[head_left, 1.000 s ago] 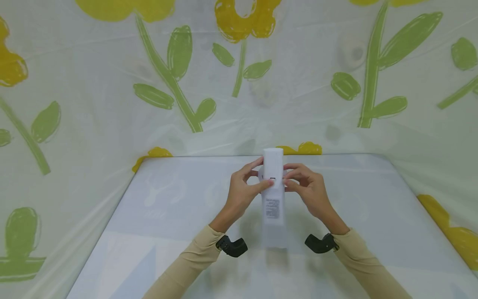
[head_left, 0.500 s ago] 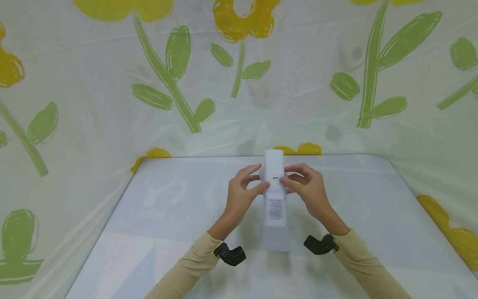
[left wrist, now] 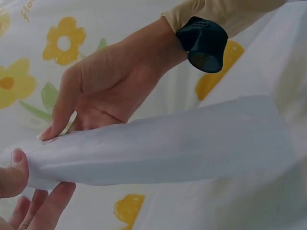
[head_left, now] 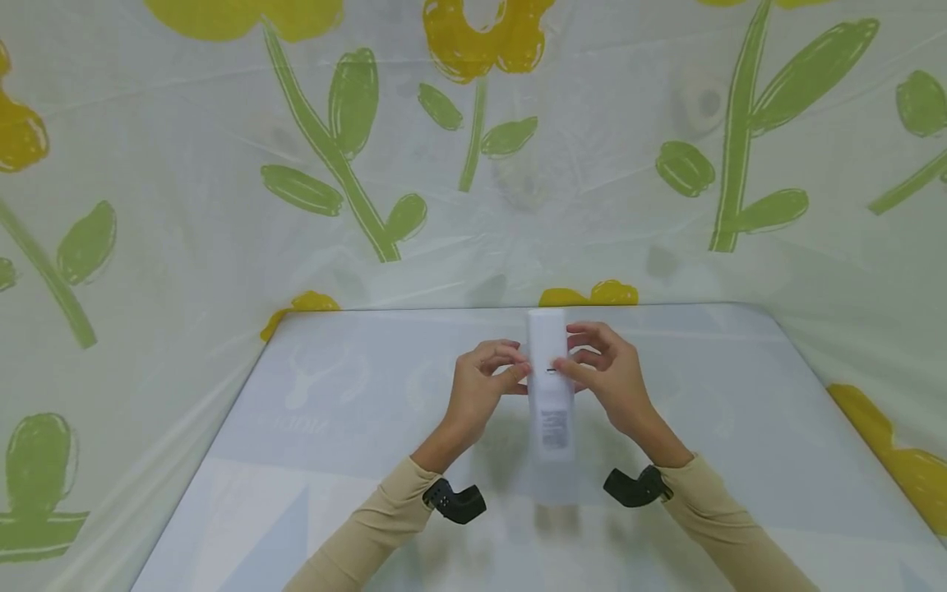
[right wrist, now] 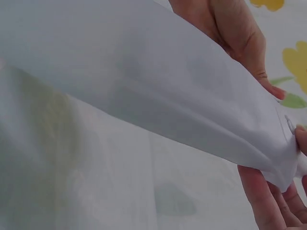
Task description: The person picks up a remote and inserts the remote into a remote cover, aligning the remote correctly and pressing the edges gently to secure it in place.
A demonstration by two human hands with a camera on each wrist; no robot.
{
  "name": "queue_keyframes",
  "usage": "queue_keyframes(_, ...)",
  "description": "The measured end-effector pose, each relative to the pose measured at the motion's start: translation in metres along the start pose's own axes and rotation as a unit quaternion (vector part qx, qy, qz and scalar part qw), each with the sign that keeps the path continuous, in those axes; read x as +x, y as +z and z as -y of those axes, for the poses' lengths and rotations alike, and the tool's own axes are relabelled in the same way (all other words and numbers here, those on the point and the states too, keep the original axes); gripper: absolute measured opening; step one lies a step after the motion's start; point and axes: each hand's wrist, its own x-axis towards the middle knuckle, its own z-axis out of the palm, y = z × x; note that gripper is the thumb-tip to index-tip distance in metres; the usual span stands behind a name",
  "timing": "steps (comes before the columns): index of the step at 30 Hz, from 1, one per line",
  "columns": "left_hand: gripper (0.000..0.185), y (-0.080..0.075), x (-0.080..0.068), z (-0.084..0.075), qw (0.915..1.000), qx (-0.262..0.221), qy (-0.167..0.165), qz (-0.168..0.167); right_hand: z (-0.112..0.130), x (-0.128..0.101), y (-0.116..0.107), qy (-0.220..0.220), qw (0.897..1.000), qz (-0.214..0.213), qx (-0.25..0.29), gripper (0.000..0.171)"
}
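Both hands up over the pale surface [head_left: 355,427]. Left hand [head_left: 481,390] and right hand [head_left: 610,374] pinch a long white plastic pouch [head_left: 551,403] between them, fingers clamped on its upper part. Pouch hangs lengthwise toward the person, printed label facing up.

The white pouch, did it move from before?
Yes. The white pouch shifted slightly right and lower against the yellow flower at the table's far edge.

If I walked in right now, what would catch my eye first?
Probably the long white pouch held above the middle of the pale table, pinched at its far end between the left hand and the right hand. Behind it hangs a sheet printed with big yellow flowers and green leaves.
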Motion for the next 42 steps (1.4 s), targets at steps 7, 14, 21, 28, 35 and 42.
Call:
queue_keyframes(7,0.015,0.0,-0.001,0.001,0.9991,0.009,0.005,-0.041,-0.004,-0.002,0.003,0.003,0.999,0.03,0.013,0.049)
queue_keyframes(14,0.021,-0.003,0.002,0.002,0.999,0.023,-0.021,-0.033,-0.01,-0.002,0.007,-0.005,0.999,0.019,-0.032,0.046)
queue_keyframes(21,0.039,-0.001,0.007,-0.002,0.9986,0.048,-0.019,-0.003,-0.014,-0.001,-0.004,-0.045,0.999,0.019,-0.001,0.031)
queue_keyframes(28,0.043,-0.006,0.011,-0.009,0.9997,0.022,-0.009,-0.012,-0.014,0.001,-0.011,-0.108,0.992,0.068,0.02,0.03)
queue_keyframes(35,0.065,0.0,0.009,-0.018,0.9987,0.048,0.015,0.013,-0.01,0.0,-0.012,-0.143,0.989,0.043,0.006,0.02)
queue_keyframes(42,0.075,0.005,0.003,-0.035,0.9964,0.079,0.012,0.027,-0.01,-0.001,-0.012,-0.142,0.989,0.04,0.012,0.014)
